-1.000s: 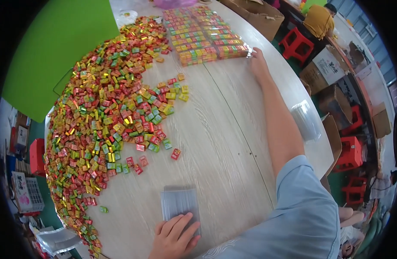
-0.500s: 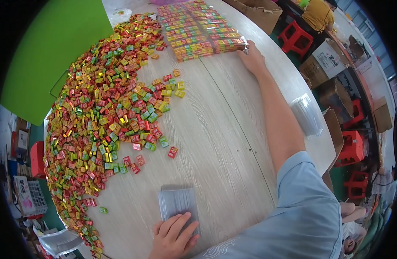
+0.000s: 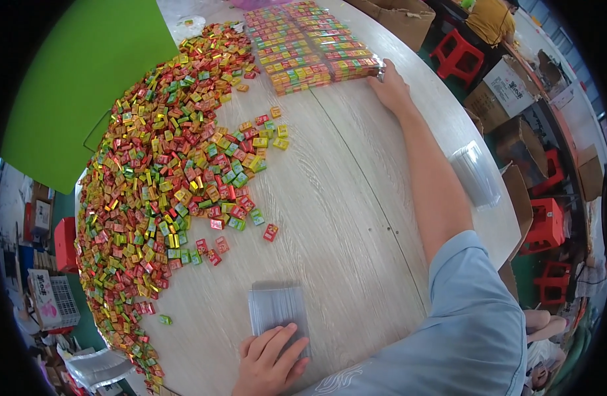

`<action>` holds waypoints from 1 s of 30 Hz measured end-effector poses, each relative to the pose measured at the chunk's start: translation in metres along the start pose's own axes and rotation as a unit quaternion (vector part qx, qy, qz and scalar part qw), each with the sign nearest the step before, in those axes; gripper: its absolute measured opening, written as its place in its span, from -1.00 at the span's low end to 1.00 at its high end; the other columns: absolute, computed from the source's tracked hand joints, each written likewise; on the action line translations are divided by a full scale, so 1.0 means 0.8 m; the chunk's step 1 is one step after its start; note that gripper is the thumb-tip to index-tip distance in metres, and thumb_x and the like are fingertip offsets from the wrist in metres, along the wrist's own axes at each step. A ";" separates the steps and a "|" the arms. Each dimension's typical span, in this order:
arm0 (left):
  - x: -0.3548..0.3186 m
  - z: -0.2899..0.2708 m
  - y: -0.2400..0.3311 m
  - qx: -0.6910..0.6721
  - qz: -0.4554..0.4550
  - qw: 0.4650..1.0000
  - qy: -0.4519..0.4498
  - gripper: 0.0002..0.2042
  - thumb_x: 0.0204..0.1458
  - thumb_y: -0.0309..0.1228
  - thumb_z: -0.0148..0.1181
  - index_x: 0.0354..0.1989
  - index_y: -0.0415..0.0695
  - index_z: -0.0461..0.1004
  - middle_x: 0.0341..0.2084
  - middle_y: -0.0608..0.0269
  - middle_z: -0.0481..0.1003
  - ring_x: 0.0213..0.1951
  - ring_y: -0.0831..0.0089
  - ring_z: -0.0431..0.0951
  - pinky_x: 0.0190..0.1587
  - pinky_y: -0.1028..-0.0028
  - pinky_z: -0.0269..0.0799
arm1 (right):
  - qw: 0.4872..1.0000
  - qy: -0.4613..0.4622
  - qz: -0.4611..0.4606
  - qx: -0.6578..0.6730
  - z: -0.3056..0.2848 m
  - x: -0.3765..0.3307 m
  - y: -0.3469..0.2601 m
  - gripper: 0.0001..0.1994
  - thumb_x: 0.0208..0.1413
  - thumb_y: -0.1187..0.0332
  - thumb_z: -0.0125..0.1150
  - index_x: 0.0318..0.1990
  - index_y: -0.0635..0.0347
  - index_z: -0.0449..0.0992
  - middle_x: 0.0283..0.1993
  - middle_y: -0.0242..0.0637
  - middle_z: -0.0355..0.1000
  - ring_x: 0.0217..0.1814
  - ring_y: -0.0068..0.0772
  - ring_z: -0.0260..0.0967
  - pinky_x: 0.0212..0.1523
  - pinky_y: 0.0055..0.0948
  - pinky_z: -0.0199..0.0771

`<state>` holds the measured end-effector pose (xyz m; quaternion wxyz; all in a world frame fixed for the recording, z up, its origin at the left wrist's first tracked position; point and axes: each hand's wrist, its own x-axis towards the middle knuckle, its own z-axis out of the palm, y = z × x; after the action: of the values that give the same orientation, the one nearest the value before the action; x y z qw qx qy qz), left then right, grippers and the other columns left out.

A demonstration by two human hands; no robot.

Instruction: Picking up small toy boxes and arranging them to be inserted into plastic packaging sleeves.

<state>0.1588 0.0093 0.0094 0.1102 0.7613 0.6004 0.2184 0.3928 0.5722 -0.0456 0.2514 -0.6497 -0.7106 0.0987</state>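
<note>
A thin stack of clear plastic bags [image 3: 275, 307] lies on the table near me. My left hand [image 3: 274, 356] rests on its lower end, fingers stretched out and flat. Far off, rows of small wrapped candies in clear film form two columns of packs [image 3: 297, 72] lying side by side. My right arm reaches out to them, and my right hand [image 3: 390, 86] has its thumb and fingers around the right end of the nearest candy pack [image 3: 353, 68]. Its fingertips are partly hidden there. To the left spreads a big heap of loose wrapped candies [image 3: 178, 158], red, yellow, green and orange.
A green panel [image 3: 79, 86] stands behind the heap at the left. Another bundle of clear plastic bags [image 3: 475, 175] lies by the table's right edge. Beyond are cardboard boxes [image 3: 508, 82], red stools [image 3: 456, 54] and a person in a yellow top [image 3: 489, 21].
The whole view has shifted slightly, so things sit a little further right. Both hands keep their places, the left on the bags and the right at the candy pack.
</note>
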 end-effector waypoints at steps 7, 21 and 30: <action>-0.006 0.000 -0.002 0.136 -0.081 0.987 -0.001 -0.57 0.12 -0.14 0.25 0.11 -0.07 0.57 0.25 0.06 0.46 0.19 0.08 0.44 0.21 0.12 0.26 | 0.999 -0.007 0.014 0.039 -0.001 -0.003 -0.008 -0.20 0.24 0.07 0.25 0.53 0.24 0.10 0.43 0.06 0.36 0.51 0.06 0.26 0.47 0.17 0.08; -0.001 0.008 -0.003 0.160 -0.105 0.981 0.032 -0.46 0.15 -0.06 0.24 0.22 -0.14 0.51 0.30 0.00 0.38 0.23 0.03 0.34 0.24 0.07 0.15 | 0.983 0.016 0.104 0.150 0.004 0.053 0.012 -0.12 0.16 -0.25 0.26 0.27 0.53 0.39 0.20 0.23 0.52 0.25 0.14 0.51 0.24 -0.12 0.46; 0.003 0.010 -0.003 0.131 -0.099 0.985 0.043 -0.45 0.14 -0.10 0.23 0.24 -0.17 0.47 0.31 0.02 0.36 0.22 0.01 0.34 0.27 0.03 0.15 | 0.963 -0.085 0.158 0.201 -0.012 0.069 0.005 -0.22 -0.15 -0.21 0.56 -0.10 0.49 0.67 -0.22 0.02 0.64 -0.24 -0.08 0.61 -0.25 -0.21 0.56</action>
<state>0.1608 0.0128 0.0022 0.0043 0.6961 0.7003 0.1581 0.3991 0.6248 -0.0267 0.2969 -0.6789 -0.5831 0.3331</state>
